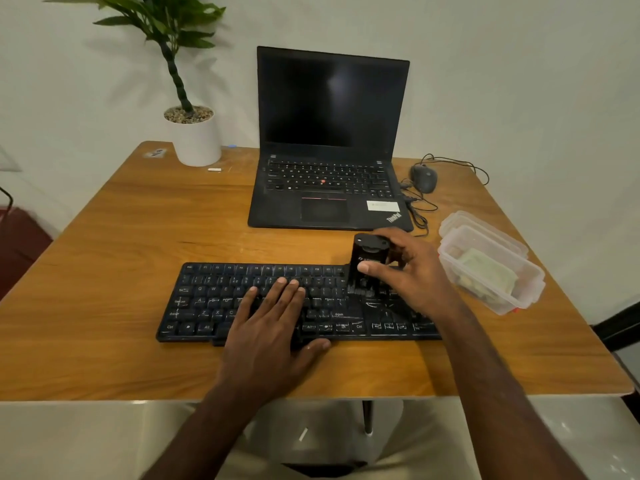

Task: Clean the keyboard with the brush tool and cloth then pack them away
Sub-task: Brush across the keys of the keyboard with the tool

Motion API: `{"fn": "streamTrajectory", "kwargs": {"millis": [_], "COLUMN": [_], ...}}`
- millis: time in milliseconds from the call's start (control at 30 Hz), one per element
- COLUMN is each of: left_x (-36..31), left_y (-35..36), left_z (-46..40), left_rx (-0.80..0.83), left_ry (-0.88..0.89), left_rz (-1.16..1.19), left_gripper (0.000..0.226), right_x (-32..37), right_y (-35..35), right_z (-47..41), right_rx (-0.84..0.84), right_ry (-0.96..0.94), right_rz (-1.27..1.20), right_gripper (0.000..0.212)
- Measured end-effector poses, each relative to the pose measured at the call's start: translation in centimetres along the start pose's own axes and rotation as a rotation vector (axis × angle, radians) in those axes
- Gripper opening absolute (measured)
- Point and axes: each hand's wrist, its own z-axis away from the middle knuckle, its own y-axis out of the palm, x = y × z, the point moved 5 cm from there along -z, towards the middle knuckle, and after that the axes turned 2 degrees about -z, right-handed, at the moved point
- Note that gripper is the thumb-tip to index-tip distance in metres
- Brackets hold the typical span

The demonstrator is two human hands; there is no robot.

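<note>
Wooden table [104, 237] carries your keyboard [214, 299] at 6 o'clock. Your left hand [273, 327] lies flat on its middle keys, fingers straight. Your right hand [405, 268] grips the brush [367, 263] upright, bristles on the keys' right part. Cloth [488, 268] sits in the tub [519, 299] at 3 o'clock; laptop [329, 140] at 12.
</note>
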Motion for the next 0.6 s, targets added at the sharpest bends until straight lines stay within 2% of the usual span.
{"fn": "streamTrajectory", "kwargs": {"millis": [167, 333, 500, 600], "left_x": [0.0, -0.1, -0.1, 0.0], "left_y": [0.0, -0.1, -0.3, -0.3], "left_z": [0.1, 0.0, 0.1, 0.1], "left_rx": [0.008, 0.008, 0.004, 0.005], "left_ry": [-0.005, 0.001, 0.006, 0.002], "left_rz": [-0.006, -0.012, -0.011, -0.009], "left_gripper": [0.087, 0.087, 0.087, 0.087], "right_x": [0.2, 0.4, 1.6, 1.3], "right_y": [1.2, 2.2, 6.3, 5.5], "right_z": [0.1, -1.3, -2.3, -2.3], "right_rx": [0.071, 0.047, 0.125, 0.124], "right_ry": [0.010, 0.003, -0.013, -0.013], "right_rz": [-0.054, -0.071, -0.027, -0.009], "right_gripper": [0.035, 0.036, 0.035, 0.038]}}
